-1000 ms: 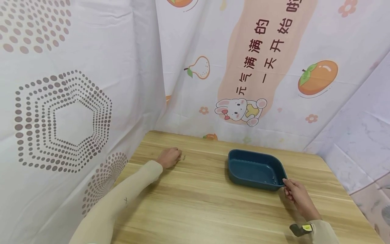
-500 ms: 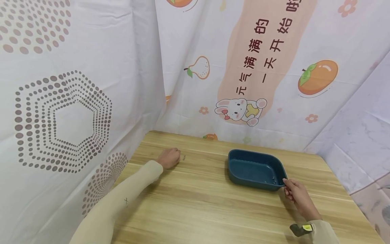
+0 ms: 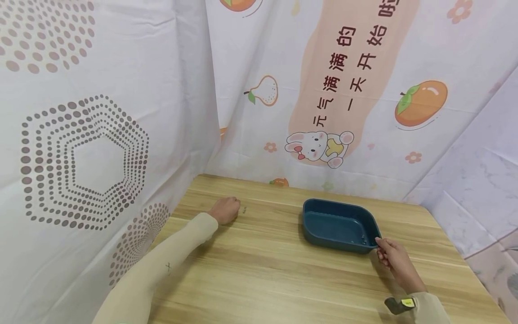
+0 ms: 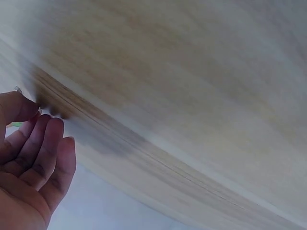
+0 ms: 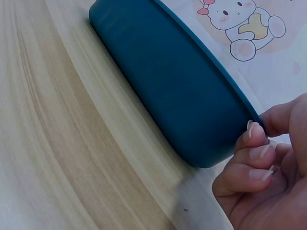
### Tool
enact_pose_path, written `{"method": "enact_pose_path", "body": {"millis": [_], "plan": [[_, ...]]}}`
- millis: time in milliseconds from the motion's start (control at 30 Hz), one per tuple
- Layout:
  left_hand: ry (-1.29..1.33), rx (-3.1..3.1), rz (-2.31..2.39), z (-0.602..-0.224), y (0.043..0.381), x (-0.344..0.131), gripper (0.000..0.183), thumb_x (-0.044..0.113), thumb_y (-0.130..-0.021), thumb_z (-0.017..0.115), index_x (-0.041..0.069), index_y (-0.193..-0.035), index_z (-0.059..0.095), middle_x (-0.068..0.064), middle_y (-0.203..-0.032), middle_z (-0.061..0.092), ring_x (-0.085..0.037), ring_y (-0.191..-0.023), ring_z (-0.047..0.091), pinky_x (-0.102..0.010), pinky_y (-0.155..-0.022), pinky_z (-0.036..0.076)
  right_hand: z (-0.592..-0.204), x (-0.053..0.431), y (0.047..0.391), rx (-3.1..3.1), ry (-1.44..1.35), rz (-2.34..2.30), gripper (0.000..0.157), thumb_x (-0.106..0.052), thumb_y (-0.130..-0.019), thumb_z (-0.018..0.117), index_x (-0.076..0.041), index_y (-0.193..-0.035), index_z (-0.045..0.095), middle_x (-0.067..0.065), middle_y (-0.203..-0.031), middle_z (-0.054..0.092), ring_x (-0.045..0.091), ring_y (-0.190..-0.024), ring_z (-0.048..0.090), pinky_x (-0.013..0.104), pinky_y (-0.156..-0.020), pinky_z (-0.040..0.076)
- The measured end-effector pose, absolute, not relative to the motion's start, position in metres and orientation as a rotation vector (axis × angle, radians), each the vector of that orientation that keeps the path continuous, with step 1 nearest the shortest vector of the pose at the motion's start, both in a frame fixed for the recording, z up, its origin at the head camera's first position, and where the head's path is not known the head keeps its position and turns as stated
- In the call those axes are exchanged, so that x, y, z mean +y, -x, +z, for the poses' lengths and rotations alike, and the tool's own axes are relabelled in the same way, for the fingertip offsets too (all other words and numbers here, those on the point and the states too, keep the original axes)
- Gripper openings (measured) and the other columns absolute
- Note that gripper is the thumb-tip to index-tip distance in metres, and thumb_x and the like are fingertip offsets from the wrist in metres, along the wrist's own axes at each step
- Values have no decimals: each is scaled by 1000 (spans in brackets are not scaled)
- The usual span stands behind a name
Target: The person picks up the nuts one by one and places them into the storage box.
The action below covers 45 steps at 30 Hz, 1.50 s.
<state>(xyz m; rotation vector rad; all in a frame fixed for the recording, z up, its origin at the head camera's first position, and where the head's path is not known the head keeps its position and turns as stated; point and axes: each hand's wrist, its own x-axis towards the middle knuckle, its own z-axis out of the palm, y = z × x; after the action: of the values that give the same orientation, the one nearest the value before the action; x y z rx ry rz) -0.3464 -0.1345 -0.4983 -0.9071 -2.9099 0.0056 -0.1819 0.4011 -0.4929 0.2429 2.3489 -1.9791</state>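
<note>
My left hand [image 3: 225, 210] is at the table's far left, fingertips bent down to the wood. In the left wrist view its thumb and fingertips meet; whether something small is between them is hidden. Beside these fingertips lie several tiny dark metallic pieces [image 3: 244, 210], too small to identify. At the right, my right hand [image 3: 394, 260] pinches the near right corner of a dark teal rectangular tray [image 3: 332, 245], thumb over the rim and fingers curled outside, also plain in the right wrist view. A few tiny shiny pieces [image 3: 363, 240] lie inside the tray near that corner.
The wood-grain table [image 3: 259, 279] ends at hanging printed cloths at the back [image 3: 251, 157] and on the left [image 3: 170, 112]. Another pale cloth [image 3: 477, 189] hangs along the right. A black strap piece with a yellow label [image 3: 400, 305] is on the right wrist.
The left fingertips have drawn back very slightly to the left from the tiny pieces since a second ago. My right hand and the tray have stayed still.
</note>
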Motion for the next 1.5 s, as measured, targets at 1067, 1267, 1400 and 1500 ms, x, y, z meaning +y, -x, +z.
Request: {"method": "enact_pose_path", "body": {"millis": [1067, 1267, 1400, 1500], "plan": [[982, -2771, -274, -489, 339, -125, 12, 10, -92, 56, 13, -80, 58, 6, -74, 53, -5, -63, 50, -19, -56, 46, -494, 399, 181, 2362, -224, -1994, 40, -34, -101, 47, -1, -78, 49, -4, -61, 47, 5, -47, 39, 24, -38, 31], [1002, -2748, -256, -489, 339, -121, 12, 8, -90, 53, 13, -81, 59, 6, -76, 55, -4, -64, 52, -18, -55, 45, -493, 399, 182, 2359, -217, -2002, 40, -34, -101, 47, 0, -78, 49, -3, -61, 47, 5, -46, 38, 25, -38, 29], [1016, -2742, -277, -489, 339, -118, 12, 8, -90, 53, 13, -81, 59, 6, -76, 55, -4, -64, 51, -17, -55, 44, -494, 400, 182, 2360, -230, -1990, 41, -35, -100, 47, -1, -78, 49, -3, -61, 47, 5, -47, 39, 23, -38, 31], [1018, -2757, -295, -488, 337, -116, 13, 9, -91, 51, 13, -81, 58, 7, -75, 54, -4, -63, 50, -17, -54, 44, -494, 400, 181, 2353, -234, -1989, 40, -35, -100, 47, -2, -77, 49, -3, -61, 47, 6, -47, 39, 23, -39, 32]]}}
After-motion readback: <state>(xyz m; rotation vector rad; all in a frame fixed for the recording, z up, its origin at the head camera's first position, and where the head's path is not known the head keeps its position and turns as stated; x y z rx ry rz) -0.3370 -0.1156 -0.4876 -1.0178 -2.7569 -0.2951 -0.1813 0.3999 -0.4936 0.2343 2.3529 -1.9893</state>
